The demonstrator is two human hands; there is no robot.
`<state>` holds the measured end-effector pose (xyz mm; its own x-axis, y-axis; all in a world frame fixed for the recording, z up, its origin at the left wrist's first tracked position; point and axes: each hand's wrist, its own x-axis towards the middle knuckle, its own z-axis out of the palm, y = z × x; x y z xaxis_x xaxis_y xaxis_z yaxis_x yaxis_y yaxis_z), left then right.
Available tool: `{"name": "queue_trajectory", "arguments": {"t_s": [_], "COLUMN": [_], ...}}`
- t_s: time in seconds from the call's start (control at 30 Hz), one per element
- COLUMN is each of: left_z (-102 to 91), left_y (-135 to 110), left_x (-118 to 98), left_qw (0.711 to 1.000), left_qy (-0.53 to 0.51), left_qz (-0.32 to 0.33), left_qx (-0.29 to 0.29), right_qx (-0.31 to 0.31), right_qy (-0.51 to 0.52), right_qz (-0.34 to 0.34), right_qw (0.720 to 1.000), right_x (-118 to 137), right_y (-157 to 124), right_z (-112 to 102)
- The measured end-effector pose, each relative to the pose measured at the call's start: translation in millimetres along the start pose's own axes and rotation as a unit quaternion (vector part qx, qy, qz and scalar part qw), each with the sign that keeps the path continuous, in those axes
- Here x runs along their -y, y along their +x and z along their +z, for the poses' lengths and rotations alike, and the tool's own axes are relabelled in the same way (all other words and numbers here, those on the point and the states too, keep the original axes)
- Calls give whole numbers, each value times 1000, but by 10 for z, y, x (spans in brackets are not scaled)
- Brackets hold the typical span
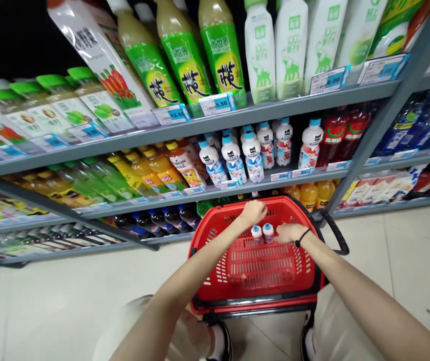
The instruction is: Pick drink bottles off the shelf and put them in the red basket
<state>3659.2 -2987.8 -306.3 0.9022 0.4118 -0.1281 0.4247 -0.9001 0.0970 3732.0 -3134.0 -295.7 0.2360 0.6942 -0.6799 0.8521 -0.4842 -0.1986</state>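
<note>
the shelving (pixel 215 113) is filling the upper view in tiers, with large green-labelled juice bottles (pixel 184 55) standing on the top shelf and small white bottles with blue caps (pixel 233 160) lining up on the tier below, price tags facing outward so they are reading from the aisle. the pale tiled floor (pixel 67 301) is carrying the red basket (pixel 256 296), which is sitting just in front of the lowest shelves and between the person's knees, apparently to be keeping it within easy reach of both arms; its black handle (pixel 337 233) is lying folded out to the right, leaving the opening unobstructed. the left hand (pixel 252 213) is hovering over the far part of the basket, its grip curling together, though what it is closing on, if anything, is hidden. the right hand (pixel 289 233) is resting against the right side of two small blue-capped bottles (pixel 262 232); whether its grip is clamping one cannot be told. the pair is standing upright and touching inside the basket, seemingly bracing each other. a black wristband (pixel 303 236) is circling the right wrist.
</note>
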Motion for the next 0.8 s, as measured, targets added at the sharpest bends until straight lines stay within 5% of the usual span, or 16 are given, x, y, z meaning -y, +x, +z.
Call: {"name": "queue_trajectory", "arguments": {"t_s": [0.13,0.2,0.3,0.5,0.67,0.8], "left_z": [-951,-1339,-1660,-1611,-1535,-1551], "left_y": [-58,-22,118,427,388,259], "left_x": [-75,-90,-95,-24,-53,-329], "left_qw": [977,927,901,949,942,920], "left_qy": [-33,-74,-71,-20,10,9], "left_qz": [20,5,-51,-98,-93,-42], "left_qx": [-208,-368,-425,-299,-322,-390], "right_qx": [4,6,6,12,5,-26], "right_qy": [9,11,8,2,9,18], "right_qz": [4,3,3,9,5,-17], "right_qw": [1000,1000,1000,1000,1000,999], "right_x": [43,72,104,98,69,113], "right_y": [27,44,33,-83,-108,-85], "right_z": [42,57,54,-7,-10,38]}}
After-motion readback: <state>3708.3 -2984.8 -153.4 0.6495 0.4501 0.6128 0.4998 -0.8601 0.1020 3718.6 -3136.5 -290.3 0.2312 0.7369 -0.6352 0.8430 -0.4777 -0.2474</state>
